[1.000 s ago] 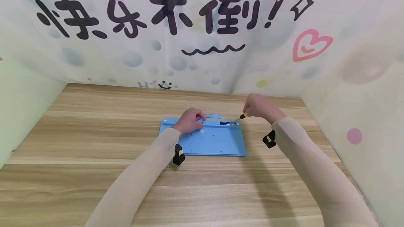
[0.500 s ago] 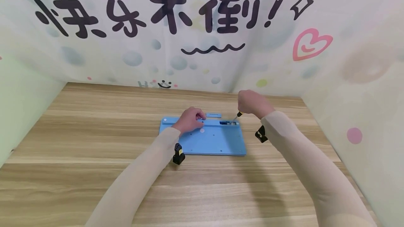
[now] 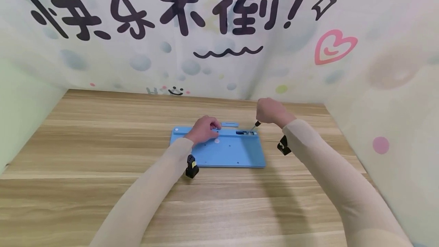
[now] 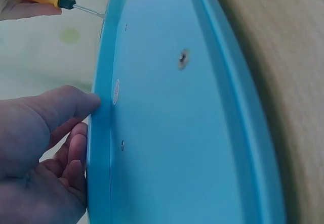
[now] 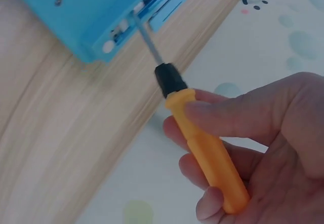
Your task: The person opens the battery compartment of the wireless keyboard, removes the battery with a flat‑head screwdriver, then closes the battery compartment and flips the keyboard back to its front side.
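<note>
A blue keyboard [image 3: 236,151] lies underside up on the wooden table, with rubber feet and small screws showing. Its battery compartment [image 3: 240,133] is uncovered at the right end of the raised back ridge. My left hand [image 3: 204,129] holds that ridge near its middle, thumb on top and the other fingers curled at the back edge. In my right hand [image 5: 263,128] is a screwdriver [image 5: 207,153] with a yellow handle and black collar, gripped between thumb and fingers. Its shaft slants down, and the tip is in the battery compartment. The compartment's contents are small and partly hidden.
The blue battery cover [image 3: 229,124] lies on the table [image 3: 103,144] just behind the keyboard. A printed cloth [image 3: 178,60] hangs along the table's back edge. Black wrist cameras [image 3: 192,167] sit under both sleeves.
My right hand has moved left and turned, bringing the screwdriver steeper over the battery compartment. My left hand keeps its place on the keyboard. The head view has shifted slightly.
</note>
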`<state>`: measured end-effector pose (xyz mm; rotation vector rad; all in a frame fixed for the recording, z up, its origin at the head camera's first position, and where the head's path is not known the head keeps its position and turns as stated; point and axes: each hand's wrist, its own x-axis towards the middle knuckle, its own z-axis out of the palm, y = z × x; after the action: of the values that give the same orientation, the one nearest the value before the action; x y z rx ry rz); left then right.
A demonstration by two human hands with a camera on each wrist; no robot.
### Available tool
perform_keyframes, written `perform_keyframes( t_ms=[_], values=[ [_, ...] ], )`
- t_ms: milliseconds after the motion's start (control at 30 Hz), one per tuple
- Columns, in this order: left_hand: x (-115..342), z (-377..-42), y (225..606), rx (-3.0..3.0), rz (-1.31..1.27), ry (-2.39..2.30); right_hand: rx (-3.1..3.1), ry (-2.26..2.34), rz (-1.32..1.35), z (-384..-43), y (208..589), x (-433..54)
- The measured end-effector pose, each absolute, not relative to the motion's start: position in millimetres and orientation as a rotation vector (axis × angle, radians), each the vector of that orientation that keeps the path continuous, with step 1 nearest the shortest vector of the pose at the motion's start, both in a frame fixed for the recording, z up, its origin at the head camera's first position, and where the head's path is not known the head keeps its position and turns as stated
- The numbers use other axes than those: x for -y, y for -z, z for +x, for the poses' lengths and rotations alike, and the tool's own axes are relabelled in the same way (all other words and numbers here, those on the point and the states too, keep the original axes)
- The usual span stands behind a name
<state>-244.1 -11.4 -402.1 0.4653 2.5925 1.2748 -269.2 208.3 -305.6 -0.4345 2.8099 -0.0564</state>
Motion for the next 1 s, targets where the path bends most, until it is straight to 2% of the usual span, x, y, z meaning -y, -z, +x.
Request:
perform_keyframes(
  t_ms=[633, 1000],
  values=[
    [12, -246, 403, -2.584, 0.467, -1.303, -2.764, 0.708, -0.403, -248, 339, -275],
    [11, -245, 401, -2.584, 0.448, -1.27, -2.846, 0.459, -0.526, -251, 326, -257]
  ],
)
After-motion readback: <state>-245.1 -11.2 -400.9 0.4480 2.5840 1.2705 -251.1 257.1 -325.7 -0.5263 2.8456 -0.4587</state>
